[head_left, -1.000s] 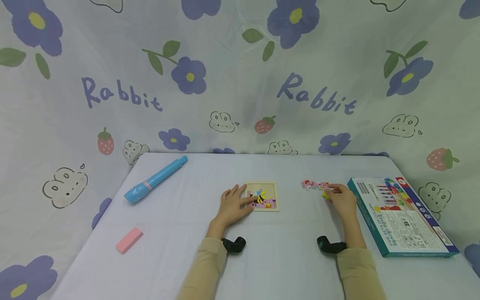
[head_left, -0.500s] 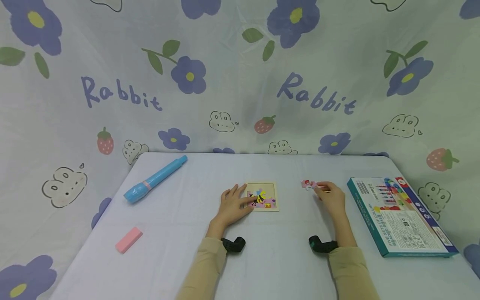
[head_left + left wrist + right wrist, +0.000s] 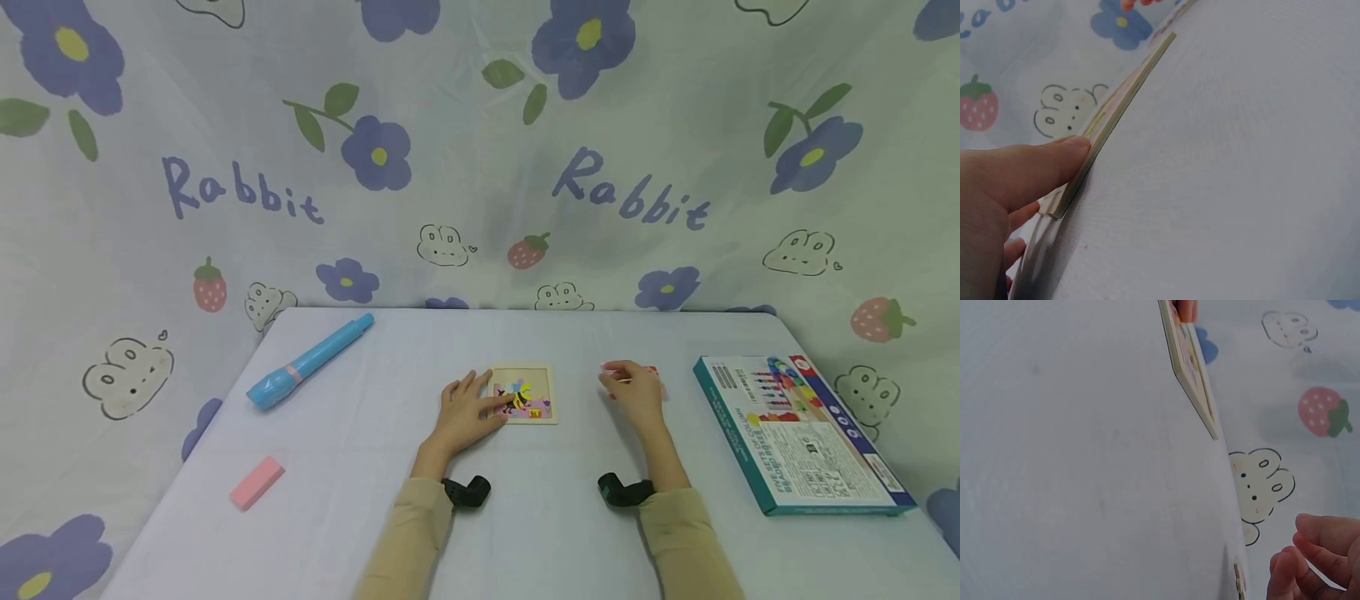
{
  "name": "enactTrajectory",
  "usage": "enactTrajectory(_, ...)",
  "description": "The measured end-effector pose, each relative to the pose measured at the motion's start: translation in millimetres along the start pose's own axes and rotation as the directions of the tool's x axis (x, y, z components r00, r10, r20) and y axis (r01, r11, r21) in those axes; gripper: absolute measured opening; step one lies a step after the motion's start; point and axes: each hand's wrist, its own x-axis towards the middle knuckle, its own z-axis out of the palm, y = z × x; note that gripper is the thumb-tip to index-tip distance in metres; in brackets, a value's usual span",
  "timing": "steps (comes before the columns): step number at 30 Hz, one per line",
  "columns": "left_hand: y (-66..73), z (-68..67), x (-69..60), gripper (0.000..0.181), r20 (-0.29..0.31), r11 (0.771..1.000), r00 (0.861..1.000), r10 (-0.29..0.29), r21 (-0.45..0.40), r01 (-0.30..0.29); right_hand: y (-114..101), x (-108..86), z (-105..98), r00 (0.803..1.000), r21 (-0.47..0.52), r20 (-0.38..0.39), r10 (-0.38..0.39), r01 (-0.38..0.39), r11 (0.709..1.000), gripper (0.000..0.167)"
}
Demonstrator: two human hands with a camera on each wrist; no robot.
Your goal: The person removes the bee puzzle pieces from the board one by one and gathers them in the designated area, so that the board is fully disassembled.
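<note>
A small square wooden puzzle tray (image 3: 536,376) lies mid-table, its lower part filled by a bee picture (image 3: 522,398) on pink and its upper part bare wood. My left hand (image 3: 465,414) rests at its left side, fingers spread. In the left wrist view, the left thumb touches the tray's edge (image 3: 1124,103). My right hand (image 3: 637,396) is right of the tray with bent fingers; red and pink puzzle pieces (image 3: 663,386) show beside it. Low in the right wrist view, a thin piece (image 3: 1239,581) appears near the fingers (image 3: 1329,534). Whether they pinch a piece is hidden.
A flat teal-edged box (image 3: 810,442) lies on the right of the white-covered table. On the left are a blue tapered tube (image 3: 311,361) and a pink block (image 3: 257,483). A flower-and-rabbit printed cloth (image 3: 480,150) hangs behind the table.
My right hand has moved left over the loose pieces, which are now partly hidden. The yellow piece by its fingers is no longer visible. The left hand and tray have stayed put.
</note>
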Motion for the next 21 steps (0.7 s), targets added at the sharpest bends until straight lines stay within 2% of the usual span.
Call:
enactTrajectory(2,0.4,-0.1,-0.5,0.038,0.001,1.0,1.0,0.0,0.002,0.0,-2.2,-0.5,3.0,1.0,0.022,0.018,0.006,-0.006,1.0,0.025)
enactTrajectory(5,1.1,-0.3,-0.9,0.038,0.005,1.0,1.0,-0.001,0.0,0.001,-4.7,-0.9,8.0,0.998,0.004,0.045,0.035,-0.035,0.999,0.026)
enactTrajectory(16,0.8,0.4,-0.1,0.038,0.001,1.0,1.0,0.001,-0.004,-0.001,-11.4,-2.2,26.3,0.998,-0.006,0.054,0.025,-0.025,1.0,0.026)
enactTrajectory(21,1.2,-0.6,-0.5,0.045,0.001,1.0,1.0,-0.004,0.011,0.004,-16.4,-3.9,37.2,0.997,-0.003,0.077,0.014,-0.014,1.0,0.025)
